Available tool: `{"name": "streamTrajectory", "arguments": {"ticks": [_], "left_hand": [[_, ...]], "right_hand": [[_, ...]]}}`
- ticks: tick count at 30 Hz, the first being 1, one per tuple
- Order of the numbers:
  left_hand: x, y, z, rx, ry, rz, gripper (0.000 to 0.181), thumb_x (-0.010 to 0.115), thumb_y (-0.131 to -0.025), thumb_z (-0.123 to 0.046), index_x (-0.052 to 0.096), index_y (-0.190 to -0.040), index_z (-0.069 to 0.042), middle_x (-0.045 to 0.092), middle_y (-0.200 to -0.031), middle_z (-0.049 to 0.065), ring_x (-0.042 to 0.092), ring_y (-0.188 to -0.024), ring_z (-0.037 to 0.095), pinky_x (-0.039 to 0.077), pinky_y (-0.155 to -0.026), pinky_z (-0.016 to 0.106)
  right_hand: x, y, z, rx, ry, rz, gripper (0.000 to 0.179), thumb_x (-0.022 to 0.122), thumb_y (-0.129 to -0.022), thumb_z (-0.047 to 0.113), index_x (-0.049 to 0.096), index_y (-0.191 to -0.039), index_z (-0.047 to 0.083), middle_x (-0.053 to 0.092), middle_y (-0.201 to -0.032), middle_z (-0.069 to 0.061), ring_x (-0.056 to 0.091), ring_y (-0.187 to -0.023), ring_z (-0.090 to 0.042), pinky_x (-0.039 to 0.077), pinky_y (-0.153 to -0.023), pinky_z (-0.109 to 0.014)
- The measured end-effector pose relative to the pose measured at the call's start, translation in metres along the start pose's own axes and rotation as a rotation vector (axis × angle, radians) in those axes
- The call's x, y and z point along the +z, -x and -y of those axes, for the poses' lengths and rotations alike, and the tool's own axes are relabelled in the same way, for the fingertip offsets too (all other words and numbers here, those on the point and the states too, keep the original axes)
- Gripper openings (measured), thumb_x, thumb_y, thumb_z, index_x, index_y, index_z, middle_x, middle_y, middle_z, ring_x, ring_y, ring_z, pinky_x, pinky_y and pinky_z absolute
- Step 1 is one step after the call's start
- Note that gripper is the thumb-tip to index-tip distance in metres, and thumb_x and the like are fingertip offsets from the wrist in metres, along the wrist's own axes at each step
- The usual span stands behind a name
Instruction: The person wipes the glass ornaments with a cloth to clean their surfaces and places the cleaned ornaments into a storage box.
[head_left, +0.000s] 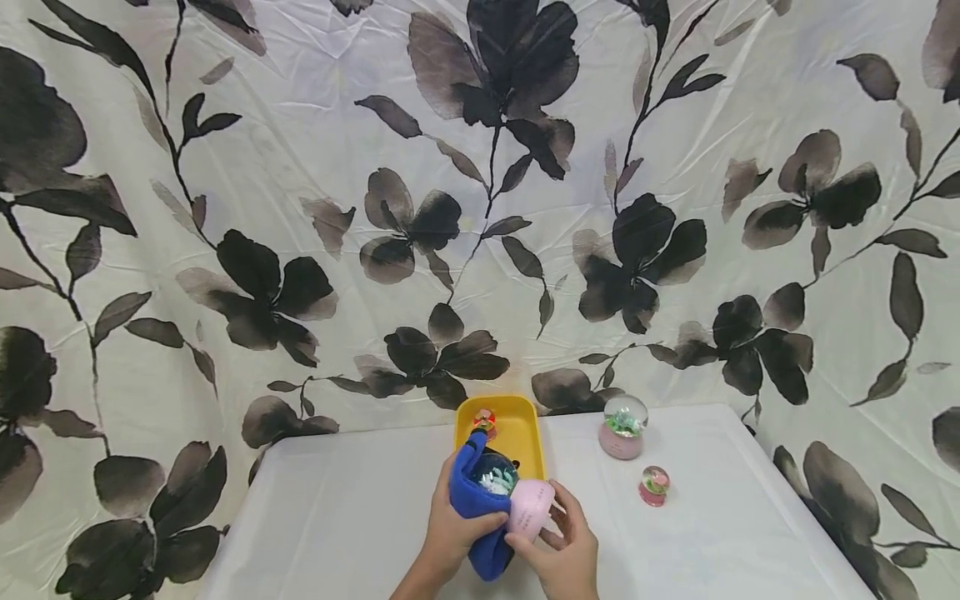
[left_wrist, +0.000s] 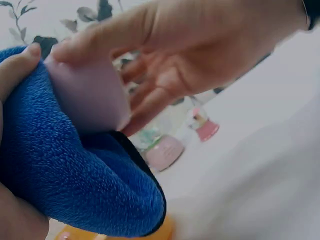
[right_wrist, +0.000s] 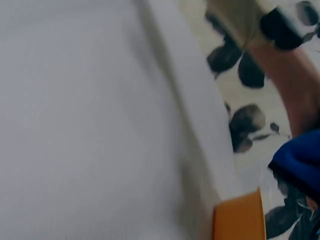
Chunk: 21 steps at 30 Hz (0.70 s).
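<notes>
A snow globe with a pink base (head_left: 530,508) and a clear dome (head_left: 497,473) is held tilted on its side between both hands. My left hand (head_left: 450,525) grips a blue cloth (head_left: 480,500) wrapped about the dome, its thumb near where dome meets base. The fingers and thumb of my right hand (head_left: 564,546) hold the pink base from the right. In the left wrist view the blue cloth (left_wrist: 95,155) covers the dome and the pink base (left_wrist: 90,92) sticks out of it. The right wrist view catches only an edge of the cloth (right_wrist: 302,160).
Behind the hands lies a yellow tray (head_left: 531,417) with a small red figured globe (head_left: 484,422) in it. To the right stand a larger pink-based snow globe (head_left: 622,429) and a small one (head_left: 655,486). A floral curtain (head_left: 420,358) hangs behind the white table (head_left: 337,492).
</notes>
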<state>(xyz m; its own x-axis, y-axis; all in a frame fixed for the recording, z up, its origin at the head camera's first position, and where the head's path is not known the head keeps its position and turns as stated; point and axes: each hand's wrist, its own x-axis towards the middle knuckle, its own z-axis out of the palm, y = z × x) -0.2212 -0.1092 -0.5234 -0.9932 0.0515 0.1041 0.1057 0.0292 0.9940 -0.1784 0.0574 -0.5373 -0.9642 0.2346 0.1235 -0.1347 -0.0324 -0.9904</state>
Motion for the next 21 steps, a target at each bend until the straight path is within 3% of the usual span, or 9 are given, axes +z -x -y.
{"name": "streamTrajectory", "arguments": {"ticks": [3, 7, 10, 12, 15, 19, 21], "left_hand": [[0.000, 0.000, 0.000, -0.023, 0.062, 0.020, 0.098, 0.086, -0.073, -0.017, 0.026, -0.149, -0.018, 0.044, -0.138, 0.015, 0.049, -0.119, 0.034, 0.045, -0.096, 0.050], [-0.007, -0.003, -0.002, -0.067, 0.071, 0.096, 0.095, 0.083, -0.076, -0.018, 0.024, -0.151, -0.018, 0.043, -0.137, 0.017, 0.049, -0.117, 0.033, 0.045, -0.095, 0.050], [-0.016, -0.006, -0.002, -0.123, 0.028, 0.190, 0.092, 0.080, -0.079, -0.022, 0.024, -0.151, -0.016, 0.045, -0.137, 0.016, 0.050, -0.118, 0.033, 0.044, -0.095, 0.053], [-0.024, -0.006, -0.003, -0.155, -0.016, 0.267, 0.091, 0.081, -0.079, -0.025, 0.026, -0.151, -0.015, 0.048, -0.135, 0.014, 0.051, -0.116, 0.031, 0.045, -0.093, 0.054], [-0.033, -0.008, -0.005, -0.151, -0.033, 0.428, 0.084, 0.080, -0.079, -0.024, 0.034, -0.148, -0.016, 0.053, -0.132, 0.013, 0.054, -0.113, 0.031, 0.046, -0.092, 0.052], [-0.038, -0.010, -0.006, -0.088, -0.022, 0.629, 0.074, 0.079, -0.080, -0.025, 0.042, -0.144, -0.019, 0.055, -0.132, 0.010, 0.054, -0.114, 0.031, 0.046, -0.095, 0.044], [-0.038, -0.010, -0.007, -0.076, -0.047, 0.666, 0.078, 0.079, -0.080, -0.028, 0.037, -0.146, -0.023, 0.052, -0.135, 0.008, 0.052, -0.116, 0.029, 0.044, -0.096, 0.043]], "right_hand": [[-0.002, 0.000, -0.007, -0.349, 0.180, -0.023, 0.088, 0.093, -0.060, 0.027, 0.052, -0.136, 0.012, 0.054, -0.134, -0.010, 0.057, -0.115, -0.027, 0.053, -0.081, -0.028], [-0.011, -0.010, -0.013, -0.867, 0.426, 0.005, 0.082, 0.092, -0.064, 0.029, 0.055, -0.133, 0.003, 0.055, -0.132, -0.016, 0.059, -0.113, -0.027, 0.046, -0.090, -0.023], [-0.019, -0.016, -0.007, -1.098, 0.577, 0.064, 0.081, 0.092, -0.060, 0.027, 0.059, -0.128, 0.001, 0.057, -0.128, -0.019, 0.060, -0.110, -0.030, 0.044, -0.094, -0.025], [-0.024, -0.015, 0.006, -1.156, 0.666, 0.169, 0.081, 0.092, -0.056, 0.024, 0.060, -0.127, 0.003, 0.057, -0.127, -0.018, 0.060, -0.109, -0.031, 0.048, -0.091, -0.028], [-0.032, -0.017, 0.033, -1.155, 0.740, 0.385, 0.081, 0.093, -0.055, 0.022, 0.060, -0.128, 0.008, 0.056, -0.128, -0.014, 0.060, -0.109, -0.028, 0.052, -0.084, -0.033], [-0.039, -0.029, 0.063, -1.014, 0.709, 0.641, 0.081, 0.094, -0.058, 0.023, 0.058, -0.130, 0.016, 0.056, -0.129, -0.005, 0.059, -0.110, -0.019, 0.053, -0.082, -0.032], [-0.042, -0.039, 0.068, -0.892, 0.648, 0.727, 0.081, 0.094, -0.058, 0.025, 0.057, -0.130, 0.017, 0.057, -0.129, 0.000, 0.059, -0.110, -0.016, 0.053, -0.083, -0.032]]}}
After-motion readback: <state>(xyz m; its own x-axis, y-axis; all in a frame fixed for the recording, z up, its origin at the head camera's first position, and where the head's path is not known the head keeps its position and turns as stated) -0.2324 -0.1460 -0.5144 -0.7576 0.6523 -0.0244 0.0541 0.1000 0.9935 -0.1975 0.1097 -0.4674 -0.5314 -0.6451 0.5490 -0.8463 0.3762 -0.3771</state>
